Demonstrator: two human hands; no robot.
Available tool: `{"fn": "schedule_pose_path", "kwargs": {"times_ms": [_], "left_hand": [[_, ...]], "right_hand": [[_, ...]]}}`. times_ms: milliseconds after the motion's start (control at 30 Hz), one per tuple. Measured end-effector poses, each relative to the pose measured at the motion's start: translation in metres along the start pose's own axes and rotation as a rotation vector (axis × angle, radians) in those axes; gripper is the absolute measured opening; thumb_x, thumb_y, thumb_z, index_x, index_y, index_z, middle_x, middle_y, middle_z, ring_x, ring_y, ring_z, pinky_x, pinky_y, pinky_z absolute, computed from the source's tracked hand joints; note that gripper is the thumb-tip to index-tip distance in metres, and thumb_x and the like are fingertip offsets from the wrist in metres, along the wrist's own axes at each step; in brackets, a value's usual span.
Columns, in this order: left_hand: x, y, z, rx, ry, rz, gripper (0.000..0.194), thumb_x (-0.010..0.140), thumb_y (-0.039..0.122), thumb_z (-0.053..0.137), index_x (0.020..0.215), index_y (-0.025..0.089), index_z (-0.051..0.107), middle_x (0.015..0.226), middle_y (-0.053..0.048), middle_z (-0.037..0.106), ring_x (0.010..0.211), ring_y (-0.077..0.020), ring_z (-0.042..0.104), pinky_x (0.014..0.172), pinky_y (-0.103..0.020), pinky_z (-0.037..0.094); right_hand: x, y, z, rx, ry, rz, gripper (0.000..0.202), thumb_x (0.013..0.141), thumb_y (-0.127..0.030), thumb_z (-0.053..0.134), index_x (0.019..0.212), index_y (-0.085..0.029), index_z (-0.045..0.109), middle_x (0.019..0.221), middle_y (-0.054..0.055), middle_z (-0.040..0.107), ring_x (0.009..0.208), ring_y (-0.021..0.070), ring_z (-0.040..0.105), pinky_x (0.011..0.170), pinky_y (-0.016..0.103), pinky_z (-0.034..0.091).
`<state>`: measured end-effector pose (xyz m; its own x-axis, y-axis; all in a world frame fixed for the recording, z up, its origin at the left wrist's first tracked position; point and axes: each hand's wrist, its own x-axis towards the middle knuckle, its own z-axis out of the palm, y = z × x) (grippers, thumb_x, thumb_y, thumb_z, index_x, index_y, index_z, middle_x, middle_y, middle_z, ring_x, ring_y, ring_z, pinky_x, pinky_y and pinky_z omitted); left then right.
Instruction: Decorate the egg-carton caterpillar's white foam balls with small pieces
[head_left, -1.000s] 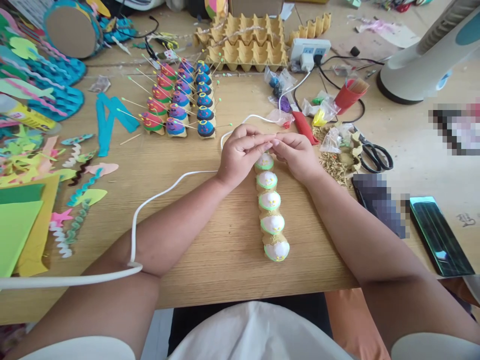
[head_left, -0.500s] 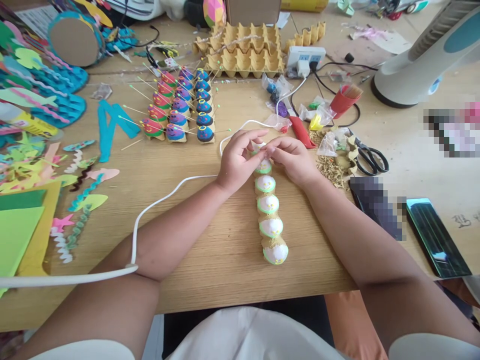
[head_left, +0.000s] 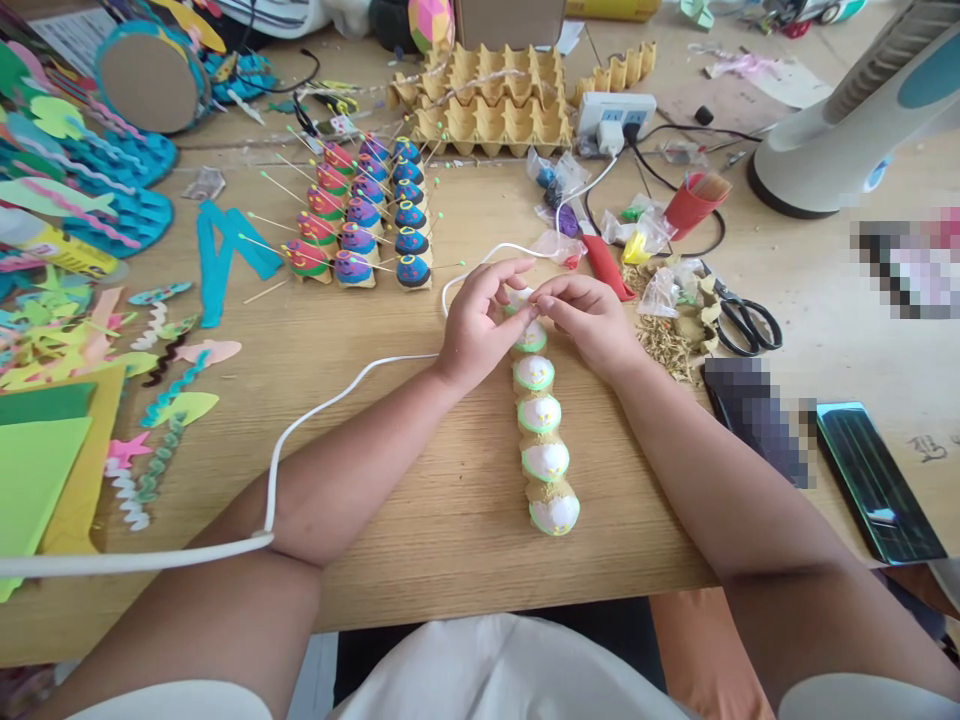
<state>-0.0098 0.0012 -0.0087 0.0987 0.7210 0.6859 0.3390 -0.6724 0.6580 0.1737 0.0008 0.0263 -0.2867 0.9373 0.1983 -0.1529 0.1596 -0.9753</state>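
A strip of egg-carton cups [head_left: 545, 437] runs away from me down the middle of the table, its bumps covered in white with green rims and small yellow bits. Over its far end, my left hand [head_left: 484, 318] and my right hand [head_left: 589, 315] meet at the fingertips. Thumb and index finger are pinched together on both hands. Whatever lies between the fingertips is too small or too hidden to name. The farthest white bumps are partly covered by my fingers.
Three finished-looking painted caterpillars [head_left: 352, 215] with pins stand back left. A white cable [head_left: 315, 405] crosses the table by my left forearm. Scissors [head_left: 746, 320], a red cup of sticks [head_left: 694, 205], a phone [head_left: 877, 485] and a power strip [head_left: 592, 110] lie to the right.
Both hands stay pinched together over the far end of the strip. The whole view has shifted very slightly; nothing else visibly moves.
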Motion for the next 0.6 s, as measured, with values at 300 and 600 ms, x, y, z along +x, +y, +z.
{"fn": "schedule_pose_path", "kwargs": {"times_ms": [300,600], "left_hand": [[0.000,0.003,-0.003,0.085,-0.022,0.091,0.045,0.105,0.050,0.067,0.146,0.033,0.059,0.116,-0.003,0.072,0.105,-0.0184,0.069,0.094,-0.034,0.059],[0.002,-0.002,-0.011,0.206,0.045,0.065,0.059,0.101,0.063,0.065,0.150,0.032,0.053,0.133,-0.009,0.067,0.131,-0.0304,0.064,0.118,-0.052,0.050]], "right_hand": [[0.002,0.005,-0.004,-0.038,-0.100,-0.042,0.044,0.077,-0.059,0.093,0.085,-0.022,0.071,0.080,-0.003,0.068,0.073,0.0112,0.059,0.065,0.026,0.050],[0.010,0.020,-0.015,-0.209,0.091,-0.168,0.049,0.093,-0.073,0.070,0.094,-0.025,0.061,0.078,-0.004,0.057,0.069,0.0107,0.054,0.061,0.024,0.048]]}}
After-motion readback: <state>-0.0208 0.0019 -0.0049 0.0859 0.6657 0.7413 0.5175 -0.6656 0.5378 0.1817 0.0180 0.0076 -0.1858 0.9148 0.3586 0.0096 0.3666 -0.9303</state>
